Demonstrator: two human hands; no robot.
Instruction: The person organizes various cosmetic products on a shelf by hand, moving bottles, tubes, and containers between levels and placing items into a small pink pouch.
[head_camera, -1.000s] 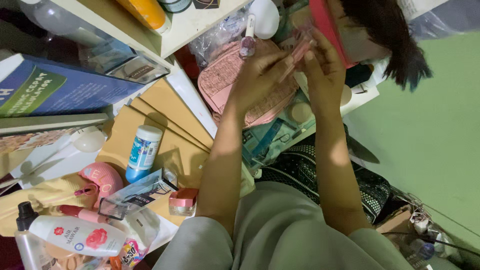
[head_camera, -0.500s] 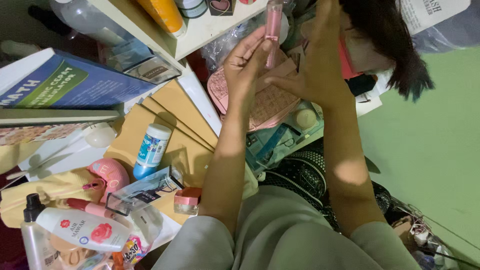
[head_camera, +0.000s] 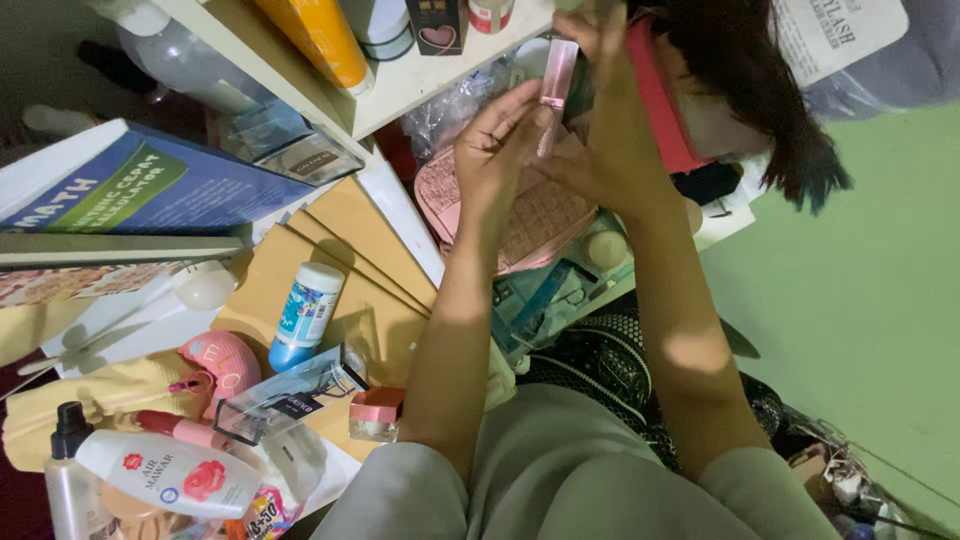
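Orange bottle (head_camera: 315, 35) top cut off

A blue book (head_camera: 130, 185) is seen at ten o'clock, laid flat under a white shelf (head_camera: 400, 85). On the shelf an orange bottle (head_camera: 315, 35) and a small dark box with a heart (head_camera: 437, 22) are stood. Tan envelopes (head_camera: 345, 260) are fanned out near the centre, and a blue and white bottle (head_camera: 305, 315) is laid on them. A pink quilted pouch (head_camera: 520, 215) is found at one o'clock of the envelopes. At seven o'clock a white lotion bottle with a rose (head_camera: 165, 472), a pump bottle with a black top (head_camera: 65, 470), a pink round case (head_camera: 222, 362) and a clear box (head_camera: 290, 392) are crowded together; a small pink-lidded jar (head_camera: 375, 412) is set just beside the clear box. A green wall (head_camera: 860, 300) is seen at three o'clock.
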